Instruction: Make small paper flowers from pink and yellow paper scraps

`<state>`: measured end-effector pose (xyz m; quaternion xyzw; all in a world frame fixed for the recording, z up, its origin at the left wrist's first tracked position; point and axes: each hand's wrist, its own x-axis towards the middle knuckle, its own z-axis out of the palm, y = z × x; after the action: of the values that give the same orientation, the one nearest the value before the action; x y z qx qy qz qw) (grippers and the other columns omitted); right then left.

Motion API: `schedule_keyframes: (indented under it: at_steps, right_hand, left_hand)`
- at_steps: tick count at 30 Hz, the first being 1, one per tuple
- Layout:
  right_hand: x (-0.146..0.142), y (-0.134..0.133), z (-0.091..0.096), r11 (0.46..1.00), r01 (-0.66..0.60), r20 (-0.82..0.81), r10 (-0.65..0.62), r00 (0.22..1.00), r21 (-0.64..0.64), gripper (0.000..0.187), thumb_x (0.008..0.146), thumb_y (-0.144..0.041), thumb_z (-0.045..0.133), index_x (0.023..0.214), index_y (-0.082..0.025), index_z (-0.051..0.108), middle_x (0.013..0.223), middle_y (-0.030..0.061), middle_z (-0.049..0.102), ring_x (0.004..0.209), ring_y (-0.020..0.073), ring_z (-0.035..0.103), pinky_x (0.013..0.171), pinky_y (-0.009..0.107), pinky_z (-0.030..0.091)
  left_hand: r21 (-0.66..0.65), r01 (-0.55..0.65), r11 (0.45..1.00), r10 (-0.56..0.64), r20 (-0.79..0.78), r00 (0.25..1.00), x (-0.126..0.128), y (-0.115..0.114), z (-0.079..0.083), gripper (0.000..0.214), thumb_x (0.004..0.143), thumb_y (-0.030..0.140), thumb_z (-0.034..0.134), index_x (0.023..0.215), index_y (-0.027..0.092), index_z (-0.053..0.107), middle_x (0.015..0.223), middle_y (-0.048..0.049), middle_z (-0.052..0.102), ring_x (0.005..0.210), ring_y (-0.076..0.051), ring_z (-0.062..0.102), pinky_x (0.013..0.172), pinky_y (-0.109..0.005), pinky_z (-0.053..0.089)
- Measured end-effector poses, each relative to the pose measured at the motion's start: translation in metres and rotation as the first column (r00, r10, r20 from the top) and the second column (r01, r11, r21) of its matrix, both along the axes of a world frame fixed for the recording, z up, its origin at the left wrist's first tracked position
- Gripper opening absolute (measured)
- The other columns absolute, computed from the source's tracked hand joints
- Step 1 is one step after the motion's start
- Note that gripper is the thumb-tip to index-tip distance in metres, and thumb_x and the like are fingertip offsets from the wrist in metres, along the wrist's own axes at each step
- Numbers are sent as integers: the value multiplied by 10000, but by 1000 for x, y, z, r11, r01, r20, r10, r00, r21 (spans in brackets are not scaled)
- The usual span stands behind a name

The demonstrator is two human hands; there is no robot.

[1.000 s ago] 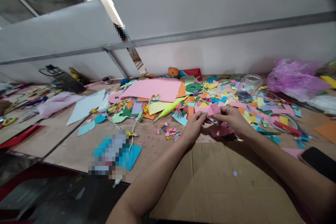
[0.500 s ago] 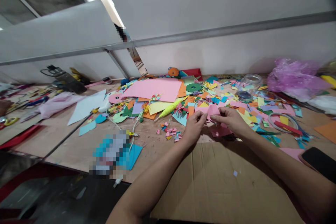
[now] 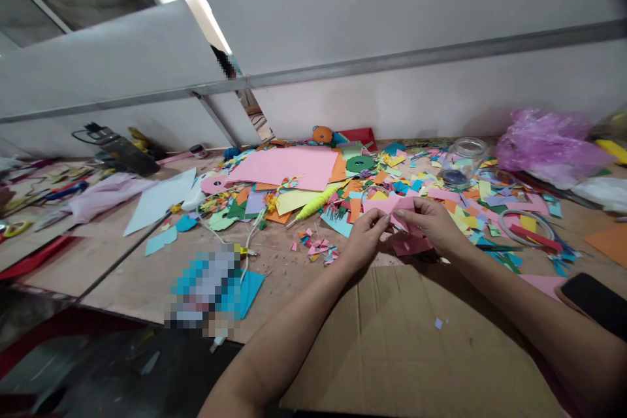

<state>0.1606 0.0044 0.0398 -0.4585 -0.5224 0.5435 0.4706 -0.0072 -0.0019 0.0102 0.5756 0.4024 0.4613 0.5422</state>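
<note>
Between my two hands is a piece of pink paper (image 3: 400, 204), held up over the littered table top. My left hand (image 3: 366, 234) pinches its left side between thumb and fingers. On the other side, my right hand (image 3: 430, 225) is closed on the paper, thumb toward the middle. More pink paper (image 3: 411, 243) shows just below my fingers; I cannot tell whether it is part of the same piece. A small heap of cut paper bits (image 3: 321, 248) lies left of my left hand. Under my forearms is a brown cardboard sheet (image 3: 421, 339).
Coloured paper scraps (image 3: 470, 209) cover the table behind my hands. A glass jar (image 3: 463, 162) and a purple plastic bag (image 3: 543, 144) stand at the back right. A dark phone (image 3: 595, 304) lies at the right. A large pink sheet (image 3: 284, 166) and a dark bottle (image 3: 122, 149) are leftward.
The pink paper between my hands has changed its tilt and looks flatter and wider. Both hands stay in nearly the same place, with the fingers shifted slightly.
</note>
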Motion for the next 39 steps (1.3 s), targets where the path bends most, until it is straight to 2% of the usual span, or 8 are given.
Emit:
schedule_keyframes:
  at_steps: [9,12,18,20,24,28,32,39]
  right_hand:
    - [-1,2,-7,999,15,-10,-15,1000,48,342,665,-459,842,790,-181,688,740,10,654,645,153,560,589,273,453]
    - [0,1,-7,999,-3,-10,3,1000,34,350,672,-468,837,825,-185,699,783,26,680,674,175,591,597,288,462]
    - [0,2,-6,996,-37,31,34,999,87,287,668,-422,838,731,-178,700,719,12,657,651,159,568,621,283,442]
    - [0,3,-8,994,-7,17,5,1000,111,267,668,-409,833,713,-181,701,727,12,659,670,162,571,646,289,444]
    - [0,4,-9,989,36,15,-38,999,145,238,693,-397,817,706,-192,698,726,8,660,678,162,568,660,293,439]
    - [-1,1,-5,997,11,-19,-10,1000,77,286,681,-439,824,699,-195,677,664,2,647,610,156,557,606,290,433]
    - [-1,-2,-1,999,-25,-60,23,998,-31,371,654,-521,827,715,-199,654,625,1,643,537,157,555,539,288,422]
    - [1,2,-5,1000,16,-40,-16,999,-1,389,651,-530,834,682,-189,650,604,-14,615,515,129,516,524,266,379]
  left_hand:
    - [-18,26,999,-26,-1,1000,0,-2,5,335,892,488,556,805,167,590,780,-26,629,745,-150,578,697,-256,431]
    - [26,-8,1000,9,-20,1000,0,-2,6,311,893,455,553,771,170,575,752,-16,608,747,-149,566,720,-260,425]
    - [195,-3,981,54,-259,964,0,-3,5,240,916,348,509,754,178,563,740,3,569,734,-138,506,696,-260,374]
    - [217,0,976,60,-273,960,0,-4,7,242,927,345,497,759,180,554,749,4,567,737,-136,500,697,-261,371]
    - [128,20,992,3,-177,984,2,-7,11,306,921,452,532,787,179,559,748,9,563,716,-130,502,677,-258,383]
    - [11,26,1000,-25,-55,998,4,-6,10,405,783,551,696,757,169,565,696,19,561,652,-113,493,636,-247,380]
    - [-51,14,999,-13,12,1000,4,-4,5,421,730,548,744,751,154,595,697,3,598,626,-101,493,616,-237,376]
    - [-134,-10,991,17,55,998,4,-3,1,387,705,503,767,743,152,606,684,0,601,608,-103,518,565,-221,369]
